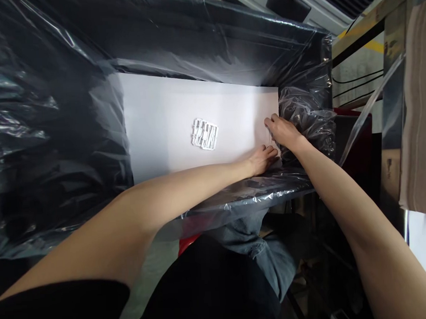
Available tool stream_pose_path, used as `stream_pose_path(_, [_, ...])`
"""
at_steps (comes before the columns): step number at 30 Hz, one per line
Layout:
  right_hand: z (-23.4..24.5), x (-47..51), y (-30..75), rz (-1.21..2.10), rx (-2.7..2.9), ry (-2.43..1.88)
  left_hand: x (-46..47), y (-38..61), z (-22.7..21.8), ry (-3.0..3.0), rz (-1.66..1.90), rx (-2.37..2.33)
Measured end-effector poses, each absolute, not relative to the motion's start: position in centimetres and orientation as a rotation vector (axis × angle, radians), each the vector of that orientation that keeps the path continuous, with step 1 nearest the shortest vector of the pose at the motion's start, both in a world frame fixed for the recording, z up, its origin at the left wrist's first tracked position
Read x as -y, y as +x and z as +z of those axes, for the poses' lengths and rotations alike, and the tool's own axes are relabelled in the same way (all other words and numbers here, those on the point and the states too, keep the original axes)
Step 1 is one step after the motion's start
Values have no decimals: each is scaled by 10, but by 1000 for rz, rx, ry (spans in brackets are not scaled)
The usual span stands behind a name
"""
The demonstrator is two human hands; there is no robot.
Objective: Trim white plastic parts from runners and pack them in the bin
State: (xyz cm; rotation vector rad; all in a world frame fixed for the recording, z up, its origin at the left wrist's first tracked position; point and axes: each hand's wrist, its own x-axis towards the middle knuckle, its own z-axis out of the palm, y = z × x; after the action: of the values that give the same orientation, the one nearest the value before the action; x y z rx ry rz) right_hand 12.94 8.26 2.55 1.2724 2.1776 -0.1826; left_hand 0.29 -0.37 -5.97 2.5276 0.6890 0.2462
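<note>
A white sheet (151,120) covers the bottom of a box lined with clear plastic film. Near the middle of the sheet lies a small cluster of white moulded plastic parts (205,134), side by side. At the sheet's right end, my left hand (264,160) rests low with its fingers curled towards the near right corner. Just above it, my right hand (284,130) reaches in from the right, fingers bent down at the sheet. Between the two hands is a faint pale outline, too unclear to name. What the fingertips hold, if anything, is hidden.
Dark box walls (207,32) under loose, shiny plastic film (306,108) surround the sheet; the film bunches up at the right end. Further right stand a metal frame post (394,53) and a stack of brown cardboard (421,113). A grey crate (319,6) is behind the box.
</note>
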Motion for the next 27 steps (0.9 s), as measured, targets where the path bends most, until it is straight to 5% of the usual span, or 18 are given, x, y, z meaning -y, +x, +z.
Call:
stream_pose_path(13, [31,-82,121,-313,-2226,1369,-3,-20,-21,2471,6,-688])
stream_pose_path(22, [1,-79,-15,-816,-2196,1608,-44,-178,22,1981,-570,-1601])
stream_pose_path(27, [-6,-76,-41,-983,-2121,1723,-63,-225,14,1697,-650,-1726])
